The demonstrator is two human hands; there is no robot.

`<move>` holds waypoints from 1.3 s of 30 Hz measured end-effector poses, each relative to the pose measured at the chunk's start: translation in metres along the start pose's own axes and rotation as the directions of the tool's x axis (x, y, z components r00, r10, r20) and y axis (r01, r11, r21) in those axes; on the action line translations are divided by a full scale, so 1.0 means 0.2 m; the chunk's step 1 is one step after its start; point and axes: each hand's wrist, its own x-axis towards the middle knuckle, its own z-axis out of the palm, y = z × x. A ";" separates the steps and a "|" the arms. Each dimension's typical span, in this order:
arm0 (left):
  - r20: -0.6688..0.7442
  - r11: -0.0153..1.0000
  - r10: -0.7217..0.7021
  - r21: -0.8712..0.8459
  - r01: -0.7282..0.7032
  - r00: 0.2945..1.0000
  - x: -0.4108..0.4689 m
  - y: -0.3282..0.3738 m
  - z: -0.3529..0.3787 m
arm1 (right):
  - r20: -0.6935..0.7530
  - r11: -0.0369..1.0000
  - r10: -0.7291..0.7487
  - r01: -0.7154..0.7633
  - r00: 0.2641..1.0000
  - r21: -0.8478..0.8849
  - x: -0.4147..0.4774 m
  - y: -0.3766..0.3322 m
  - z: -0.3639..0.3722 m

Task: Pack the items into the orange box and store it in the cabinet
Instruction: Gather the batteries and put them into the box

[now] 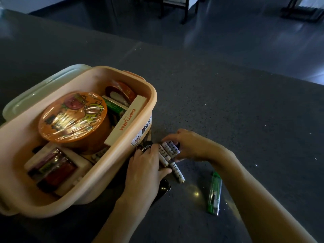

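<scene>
The orange box stands open on the left of the counter, already well filled. Just beside its right wall, the left hand and right hand grip a bundle of white batteries between curled fingers. The batteries' long axes run far-to-near, and one pokes toward the near edge. Further right lies a green lighter, seemingly pointing likewise.

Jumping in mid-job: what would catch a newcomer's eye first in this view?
The open orange box at left, crammed, with a shrink-wrapped round tub on top. Just right of it, the left hand and right hand hold a cluster of white patterned cylinders on the dark table; a green lighter lies apart.
</scene>
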 end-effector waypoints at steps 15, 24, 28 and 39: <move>-0.077 0.986 0.087 -0.139 -0.097 0.993 0.03 -0.06 0.07 | -0.059 0.997 0.034 -0.030 0.998 0.066 -0.04 0.04 0.02; -0.026 0.980 0.149 0.135 -0.145 0.988 0.08 -0.04 0.10 | -0.046 0.994 0.084 -0.081 0.995 0.074 -0.08 0.06 0.03; -0.013 0.981 0.145 0.131 -0.143 0.989 0.10 -0.04 0.10 | -0.054 0.994 0.088 -0.084 0.995 0.072 -0.10 0.07 0.02; -0.008 0.989 0.133 0.060 -0.133 0.991 0.13 -0.04 0.13 | -0.069 0.995 0.096 -0.093 0.993 0.044 -0.16 0.07 0.02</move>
